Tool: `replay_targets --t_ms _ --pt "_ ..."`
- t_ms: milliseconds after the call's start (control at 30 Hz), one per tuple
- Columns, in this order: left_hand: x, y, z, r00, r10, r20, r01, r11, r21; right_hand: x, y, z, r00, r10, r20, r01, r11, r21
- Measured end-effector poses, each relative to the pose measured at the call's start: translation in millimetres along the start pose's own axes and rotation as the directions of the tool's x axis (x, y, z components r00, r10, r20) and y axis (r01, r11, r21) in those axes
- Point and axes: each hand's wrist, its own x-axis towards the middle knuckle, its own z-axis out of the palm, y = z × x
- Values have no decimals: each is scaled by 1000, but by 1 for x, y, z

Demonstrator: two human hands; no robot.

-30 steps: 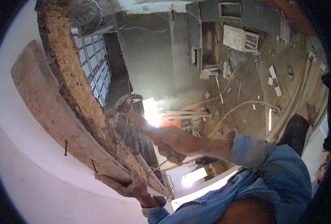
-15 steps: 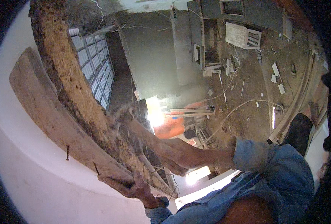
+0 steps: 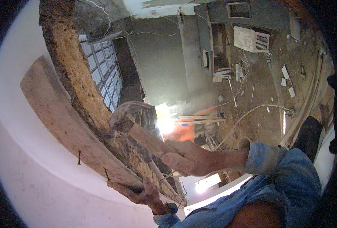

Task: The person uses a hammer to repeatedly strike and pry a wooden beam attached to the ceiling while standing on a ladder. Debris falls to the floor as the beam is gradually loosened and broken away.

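Note:
My right hand (image 3: 189,155) grips the wooden handle of a claw hammer (image 3: 123,117), whose curved claw points right. The hammer head is over the rough brown edge (image 3: 84,81) of the broken wall; whether it touches cannot be seen. A long wooden plank (image 3: 67,121) lies along that edge, its outline bent by the lens. At the plank's lower end, my left hand (image 3: 143,192) is closed around it, with the thumb on one side and fingers on the other. Two nails, a first nail (image 3: 79,157) and a second nail (image 3: 107,174), stick out of the plank's outer side.
A white wall surface (image 3: 20,152) runs along the plank's left. Far below is a dirt floor (image 3: 259,121) with scattered scraps, a pale wooden crate-like piece (image 3: 250,39) and a hose (image 3: 248,110). A bright lamp (image 3: 165,123) glares beyond the hammer. My dark shoe (image 3: 307,136) is at the right.
The hammer, smeared by motion before, now shows sharply, with its head and claw tilted up. The whole scene has shifted slightly right. My left hand stays on the plank.

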Motion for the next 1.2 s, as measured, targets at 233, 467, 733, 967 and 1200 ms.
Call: replay_targets --t_ms 233,467,733,967,1200 --pt "1 -4 1 999 37 -4 -37 999 5 1 -8 -3 999 -23 -23 27 982 185" --pt "1 -1 4 999 47 -17 -47 999 24 -3 0 3 978 -186 -100 209 915 345" --pt "2 0 1 999 49 1 -49 998 43 1 7 0 949 -196 -246 279 884 375" --pt "1 0 5 997 71 -20 -70 995 65 13 23 7 988 -65 -142 121 894 432" --pt "1 -5 4 997 74 -4 -73 993 93 -2 20 4 992 -122 -19 123 992 39"
